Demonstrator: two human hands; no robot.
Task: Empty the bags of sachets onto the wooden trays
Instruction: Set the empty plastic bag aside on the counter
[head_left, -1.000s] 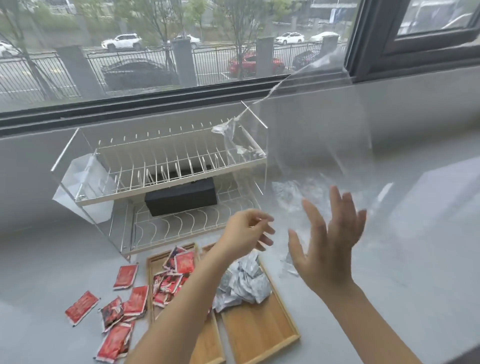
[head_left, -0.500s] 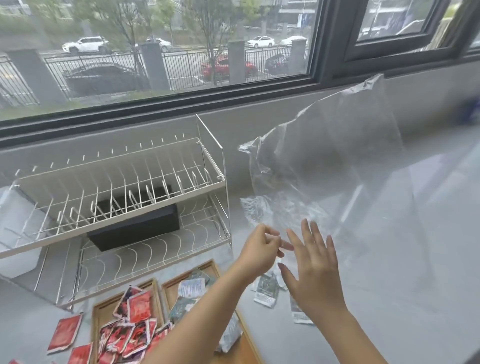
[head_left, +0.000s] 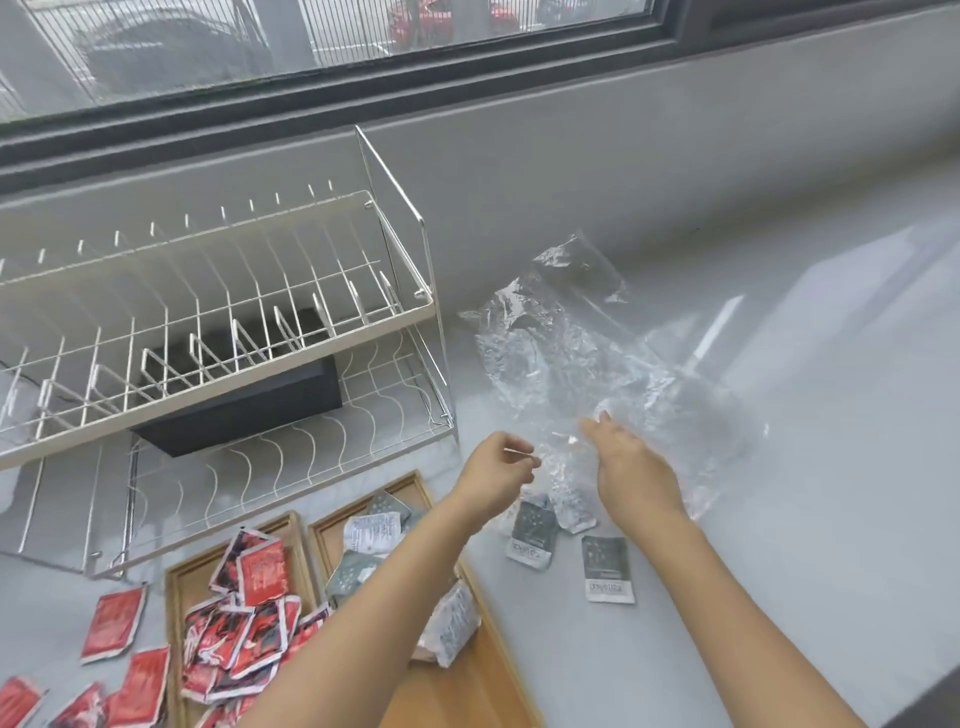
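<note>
A crumpled clear plastic bag (head_left: 587, 364) lies flat on the grey counter, right of the dish rack. My right hand (head_left: 636, 470) is over its near edge, fingers straight and apart, holding nothing. My left hand (head_left: 496, 470) hovers just left of the bag with its fingers curled in and nothing visible in them. Below my arms are two wooden trays: the left tray (head_left: 176, 582) holds red sachets (head_left: 257, 577), the right tray (head_left: 415, 486) holds grey sachets (head_left: 374, 527). Two more grey sachets (head_left: 608, 569) lie on the counter beside the right tray.
A white wire dish rack (head_left: 218, 322) with a black box (head_left: 244, 410) under its top shelf stands at the left against the wall. Several red sachets (head_left: 111, 623) lie loose on the counter left of the trays. Bare counter (head_left: 805, 415) stretches to the right below the window.
The clear bag, which floated upright in the air, has dropped flat onto the counter. Both hands stayed low near it, and the view has tilted down and right.
</note>
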